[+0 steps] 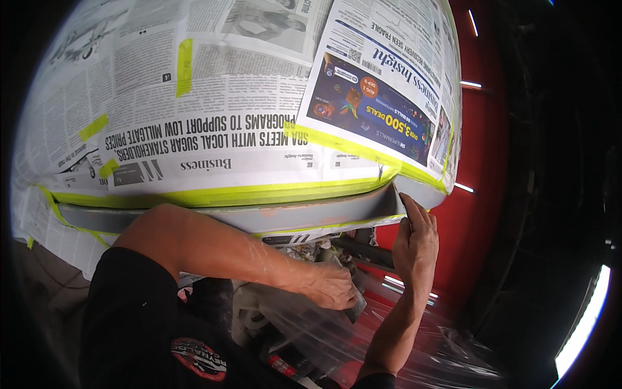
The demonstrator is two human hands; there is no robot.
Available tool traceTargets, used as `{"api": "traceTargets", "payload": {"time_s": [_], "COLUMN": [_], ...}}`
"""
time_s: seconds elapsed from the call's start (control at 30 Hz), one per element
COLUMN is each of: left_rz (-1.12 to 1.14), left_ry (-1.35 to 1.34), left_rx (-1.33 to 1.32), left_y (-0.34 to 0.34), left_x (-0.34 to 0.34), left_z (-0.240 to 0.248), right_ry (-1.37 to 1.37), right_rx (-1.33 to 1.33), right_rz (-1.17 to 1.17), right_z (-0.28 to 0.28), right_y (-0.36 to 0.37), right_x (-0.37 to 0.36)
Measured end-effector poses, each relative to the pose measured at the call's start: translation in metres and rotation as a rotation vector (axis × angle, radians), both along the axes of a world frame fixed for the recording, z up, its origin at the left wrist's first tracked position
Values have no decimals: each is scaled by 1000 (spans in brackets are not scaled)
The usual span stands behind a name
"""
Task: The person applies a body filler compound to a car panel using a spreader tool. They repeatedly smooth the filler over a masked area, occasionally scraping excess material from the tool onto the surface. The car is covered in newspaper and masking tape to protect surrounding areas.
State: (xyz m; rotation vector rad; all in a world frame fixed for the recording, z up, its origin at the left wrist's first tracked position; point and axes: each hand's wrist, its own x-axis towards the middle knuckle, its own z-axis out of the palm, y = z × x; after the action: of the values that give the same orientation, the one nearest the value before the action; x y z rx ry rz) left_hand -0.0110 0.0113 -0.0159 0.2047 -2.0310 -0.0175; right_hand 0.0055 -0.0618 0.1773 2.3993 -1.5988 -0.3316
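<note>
A car body panel is masked with newspaper (214, 123) and yellow-green masking tape (259, 194). Between the taped borders runs a bare grey strip (259, 219). My left hand (332, 286) is below this strip, its arm crossing in front of the panel. Its fingers are closed on a thin, flat grey-green piece (356, 310), whose exact kind is unclear. At the strip's right end, my right hand (416, 241) has its thumb and fingers bent together against the grey corner. What lies between those fingertips is hidden.
Clear plastic sheeting (389, 324) hangs below and right of my hands. Dark parts (363, 251) show under the panel. To the right is a glossy red surface (476, 188) with light reflections. A bright lamp (583, 327) glows at the far right.
</note>
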Motion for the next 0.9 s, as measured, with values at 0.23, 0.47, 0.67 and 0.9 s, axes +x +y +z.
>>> {"api": "traceTargets", "payload": {"time_s": [0.23,0.47,0.67,0.9], "left_rz": [26,-31,12,98], "left_ry": [8,212,-134,17], "left_rx": [23,21,-29,-68], "left_y": [4,-5,-6,-4], "left_x": [4,11,15,22], "left_z": [0,5,2,1], "right_ry": [13,-58,-130,-14], "right_rx": [123,55,7,105], "right_rz": [86,75,8,78], "right_z": [-15,1,-2,-8], "right_y": [36,36,-16,30], "right_x": [21,8,-27,1]}}
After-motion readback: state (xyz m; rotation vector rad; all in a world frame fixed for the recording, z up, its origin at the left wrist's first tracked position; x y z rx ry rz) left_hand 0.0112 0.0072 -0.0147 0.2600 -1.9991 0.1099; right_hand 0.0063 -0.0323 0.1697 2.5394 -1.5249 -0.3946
